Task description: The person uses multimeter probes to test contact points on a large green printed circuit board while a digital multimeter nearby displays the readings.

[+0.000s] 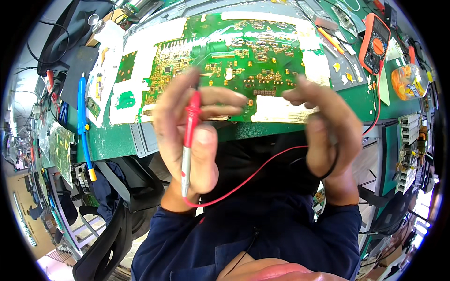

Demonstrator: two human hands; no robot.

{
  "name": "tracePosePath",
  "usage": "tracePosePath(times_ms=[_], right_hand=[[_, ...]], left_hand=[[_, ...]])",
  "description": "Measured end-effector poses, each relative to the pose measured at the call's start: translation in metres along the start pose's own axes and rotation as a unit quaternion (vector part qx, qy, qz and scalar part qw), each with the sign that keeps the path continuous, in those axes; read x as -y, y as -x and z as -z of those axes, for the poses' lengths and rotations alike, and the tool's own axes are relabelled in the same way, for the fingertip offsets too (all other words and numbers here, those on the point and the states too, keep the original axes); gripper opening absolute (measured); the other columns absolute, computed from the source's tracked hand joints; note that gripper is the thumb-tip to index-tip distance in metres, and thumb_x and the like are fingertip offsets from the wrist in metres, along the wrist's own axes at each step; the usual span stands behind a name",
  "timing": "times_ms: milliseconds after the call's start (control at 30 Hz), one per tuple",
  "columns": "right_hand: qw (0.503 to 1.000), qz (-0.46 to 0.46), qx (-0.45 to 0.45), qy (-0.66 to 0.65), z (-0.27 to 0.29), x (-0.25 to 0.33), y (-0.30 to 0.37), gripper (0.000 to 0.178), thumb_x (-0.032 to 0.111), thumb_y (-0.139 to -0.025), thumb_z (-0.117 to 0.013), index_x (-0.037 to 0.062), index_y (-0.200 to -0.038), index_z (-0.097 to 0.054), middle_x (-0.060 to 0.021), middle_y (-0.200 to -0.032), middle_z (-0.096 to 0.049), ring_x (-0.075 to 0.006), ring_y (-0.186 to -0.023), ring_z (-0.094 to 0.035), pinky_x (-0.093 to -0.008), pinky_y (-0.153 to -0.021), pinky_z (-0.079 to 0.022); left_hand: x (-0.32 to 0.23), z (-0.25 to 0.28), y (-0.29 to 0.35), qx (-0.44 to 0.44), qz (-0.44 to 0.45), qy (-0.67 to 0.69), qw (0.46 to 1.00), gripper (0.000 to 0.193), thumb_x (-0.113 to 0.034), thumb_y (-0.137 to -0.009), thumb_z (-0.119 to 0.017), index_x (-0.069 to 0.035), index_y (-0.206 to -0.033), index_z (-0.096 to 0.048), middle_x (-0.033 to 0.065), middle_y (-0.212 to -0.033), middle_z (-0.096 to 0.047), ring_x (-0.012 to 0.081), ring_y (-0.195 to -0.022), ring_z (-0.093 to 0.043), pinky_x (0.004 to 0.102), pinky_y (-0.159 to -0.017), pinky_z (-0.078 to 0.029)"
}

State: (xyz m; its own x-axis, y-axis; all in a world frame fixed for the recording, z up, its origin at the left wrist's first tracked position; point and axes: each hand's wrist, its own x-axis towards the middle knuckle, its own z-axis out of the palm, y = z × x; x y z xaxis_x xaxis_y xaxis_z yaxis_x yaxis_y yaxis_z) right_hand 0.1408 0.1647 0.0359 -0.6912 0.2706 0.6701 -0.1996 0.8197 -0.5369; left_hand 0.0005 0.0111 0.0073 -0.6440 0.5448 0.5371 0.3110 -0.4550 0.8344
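Observation:
A red test probe [191,124] with a grey rear end lies along my left hand [199,136], held between thumb and fingers. Its dark tip points away from me, above the near edge of a large green circuit board [220,70]. My right hand [335,126] hovers by the board's near right corner, fingers bent and blurred. A black lead [336,161] loops out by its thumb and wrist; what sits inside the grip is mostly hidden. From the rear of the red probe, a red lead [255,175] sags across in front of my body and passes behind my right hand.
An orange multimeter [375,44] leans at the far right, beside a tub with orange contents [408,80]. White patches cover parts of the board. A blue pen-like tool [83,119] lies left on the green bench [110,140]. An orange-handled tool [330,40] rests behind.

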Motion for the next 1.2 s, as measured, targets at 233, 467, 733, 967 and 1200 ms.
tracePosePath(times_ms=[233, 467, 733, 967, 1200], right_hand=[[1.0, 0.017, 0.008, -0.021, 0.001, 0.009, -0.027, 0.027, 0.0, -0.096, -0.059, -0.007, -0.123, -0.061, -0.0159, -0.101, -0.074, -0.0222, -0.091, -0.073, -0.0317, -0.08, -0.056], [0.999, -0.024, 0.021, -0.006, 0.011, -0.013, -0.062, 0.059, 0.046, -0.105, -0.046, -0.0036, -0.136, -0.053, -0.0136, -0.1, -0.074, -0.0157, -0.086, -0.065, -0.0279, -0.08, -0.048], [0.99, -0.092, -0.076, -0.069, 0.014, -0.046, -0.102, 0.037, 0.028, -0.099, -0.064, -0.0041, -0.119, -0.062, -0.0128, -0.088, -0.072, -0.0165, -0.079, -0.067, -0.027, -0.074, -0.053], [0.978, -0.124, 0.045, -0.164, 0.015, -0.096, -0.095, 0.035, 0.025, -0.101, -0.058, -0.0058, -0.116, -0.062, -0.0117, -0.086, -0.072, -0.0151, -0.077, -0.066, -0.0278, -0.072, -0.05], [0.958, -0.191, 0.076, -0.198, 0.02, -0.102, -0.069, 0.025, 0.003, -0.093, -0.061, -0.0067, -0.115, -0.066, -0.0111, -0.092, -0.069, -0.0131, -0.081, -0.063, -0.0244, -0.072, -0.047]], left_hand=[[0.01, -0.001, 0.004, -0.027, -0.034, -0.087, 0.995, 0.041, -0.029, -0.098, -0.064, -0.008, -0.121, -0.039, 0.0118, -0.085, -0.057, 0.0179, -0.072, -0.059, 0.0298, -0.065, -0.05], [0.001, 0.018, -0.005, 0.008, -0.052, -0.19, 0.98, 0.042, 0.007, -0.08, -0.079, 0.004, -0.118, -0.063, 0.0239, -0.11, -0.071, 0.0176, -0.089, -0.069, 0.0257, -0.079, -0.054], [0.012, 0.037, -0.024, 0.0, -0.108, -0.274, 0.955, 0.052, -0.028, -0.098, -0.064, 0.005, -0.137, -0.058, 0.0201, -0.118, -0.065, 0.0232, -0.099, -0.066, 0.0342, -0.088, -0.053], [0.013, 0.044, -0.027, -0.033, -0.09, -0.338, 0.936, 0.029, -0.002, -0.084, -0.076, 0.002, -0.111, -0.07, 0.0186, -0.103, -0.069, 0.0263, -0.095, -0.067, 0.0337, -0.085, -0.052], [0.03, 0.028, -0.029, -0.021, -0.09, -0.345, 0.934, 0.027, -0.004, -0.081, -0.077, 0.005, -0.106, -0.072, 0.0236, -0.099, -0.074, 0.0327, -0.089, -0.074, 0.0351, -0.078, -0.057]])
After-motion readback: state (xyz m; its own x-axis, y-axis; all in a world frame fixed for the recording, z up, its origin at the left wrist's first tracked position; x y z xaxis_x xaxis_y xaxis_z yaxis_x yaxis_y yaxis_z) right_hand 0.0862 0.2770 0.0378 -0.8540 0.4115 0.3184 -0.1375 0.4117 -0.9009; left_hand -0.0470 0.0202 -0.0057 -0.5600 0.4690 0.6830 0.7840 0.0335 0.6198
